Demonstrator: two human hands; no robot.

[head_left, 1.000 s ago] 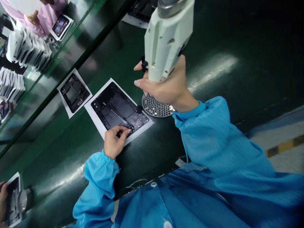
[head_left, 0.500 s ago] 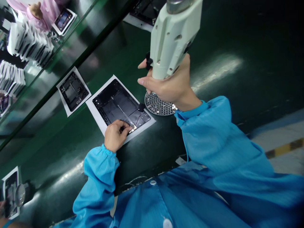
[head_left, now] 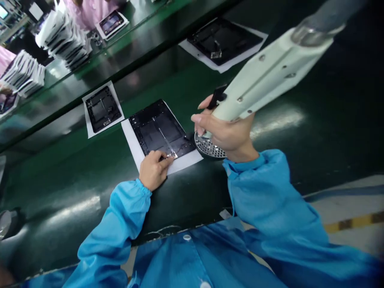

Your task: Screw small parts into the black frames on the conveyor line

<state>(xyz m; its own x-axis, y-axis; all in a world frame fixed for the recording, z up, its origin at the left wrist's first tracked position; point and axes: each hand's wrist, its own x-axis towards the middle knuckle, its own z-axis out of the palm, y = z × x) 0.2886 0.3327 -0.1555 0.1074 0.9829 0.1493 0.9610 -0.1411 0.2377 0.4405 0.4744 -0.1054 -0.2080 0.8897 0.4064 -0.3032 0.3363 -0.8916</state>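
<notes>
My right hand (head_left: pixel 229 134) is wrapped round the lower part of a pale green electric screwdriver (head_left: pixel 270 76) with a black lever. The tool leans to the upper right. Its tip end is just above a round perforated metal screw dish (head_left: pixel 210 149), partly covered by the hand. An opened black tablet housing (head_left: pixel 156 132) lies on a white sheet (head_left: pixel 187 162), to the left of the dish. At its near edge my left hand (head_left: pixel 154 168) has thumb and forefinger pinched at a small silver part (head_left: pixel 173 155), where a pale strip ends. The fingertips partly hide it.
Another tablet housing on paper (head_left: pixel 103 110) lies to the left, and one more (head_left: pixel 223 40) behind the screwdriver. Beyond a dark ledge stand stacks of white-wrapped sheets (head_left: pixel 63 36) beside a person in pink (head_left: pixel 90 12). A round dish (head_left: pixel 7 224) sits at far left.
The view has shifted, showing more of the rear tablet housing. The screwdriver has tipped from nearly upright toward the right. The near tablet housing appears to have slid up its sheet.
</notes>
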